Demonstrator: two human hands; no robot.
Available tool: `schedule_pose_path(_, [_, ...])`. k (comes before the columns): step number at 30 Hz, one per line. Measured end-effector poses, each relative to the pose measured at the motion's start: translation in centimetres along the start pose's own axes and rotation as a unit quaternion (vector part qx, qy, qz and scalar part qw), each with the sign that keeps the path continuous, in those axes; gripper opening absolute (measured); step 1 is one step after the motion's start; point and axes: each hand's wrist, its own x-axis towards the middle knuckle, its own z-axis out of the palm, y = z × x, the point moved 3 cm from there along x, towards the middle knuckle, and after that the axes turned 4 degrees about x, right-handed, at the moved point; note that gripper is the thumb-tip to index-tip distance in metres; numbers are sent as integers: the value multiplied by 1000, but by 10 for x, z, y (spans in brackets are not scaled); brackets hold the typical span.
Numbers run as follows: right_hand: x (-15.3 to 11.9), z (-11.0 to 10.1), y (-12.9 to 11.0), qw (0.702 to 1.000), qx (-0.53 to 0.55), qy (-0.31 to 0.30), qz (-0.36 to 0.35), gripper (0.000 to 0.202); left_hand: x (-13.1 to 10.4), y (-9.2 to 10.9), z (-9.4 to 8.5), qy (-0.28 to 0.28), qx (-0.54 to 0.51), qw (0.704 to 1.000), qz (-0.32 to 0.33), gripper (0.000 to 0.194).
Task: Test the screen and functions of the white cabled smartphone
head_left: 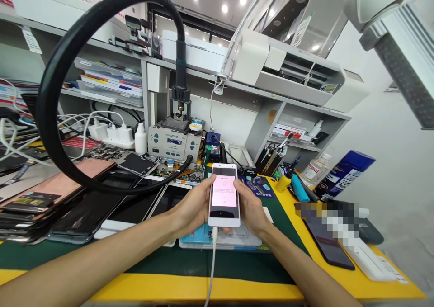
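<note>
A white phone [224, 196] is held upright between both hands near the middle of the view, its lit screen showing a pale pink box with small text. My left hand [195, 205] grips its left edge, the thumb on the side of the screen. On the opposite edge my right hand [251, 206] is wrapped round it, its thumb at the upper right of the screen. A white cable [212, 266] is plugged into the phone's bottom end and hangs down past the table's front edge. Below the hands lies a flat clear box [237, 241] on the green mat [251, 268].
Stacked phones [84, 207] cover the left side. A hot-air station [172, 142] stands behind, its black hose [50, 94] looping over the left. Circuit boards [169, 169] lie before it. At right are a dark phone [327, 239], a blue can [349, 173] and a clear bottle [315, 171].
</note>
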Motion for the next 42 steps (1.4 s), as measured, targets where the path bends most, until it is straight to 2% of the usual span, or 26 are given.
schedule_pose_path(10, [2, 0, 2, 999, 29, -26, -9, 39, 1, -1, -6, -7, 36, 999, 7, 42])
schedule_pose_path(17, [3, -1, 3, 999, 41, -22, -3, 38, 2, -2, -3, 22, 45, 999, 5, 30])
schedule_pose_path(22, [3, -2, 3, 999, 42, -17, -4, 40, 2, -2, -2, 35, 47, 998, 6, 31])
schedule_pose_path(28, [4, -1, 3, 998, 50, -43, -16, 41, 1, -1, 0, 44, 51, 998, 7, 32])
schedule_pose_path(42, [4, -1, 4, 999, 41, -30, -9, 38, 0, 0, 1, 59, 60, 996, -1, 27])
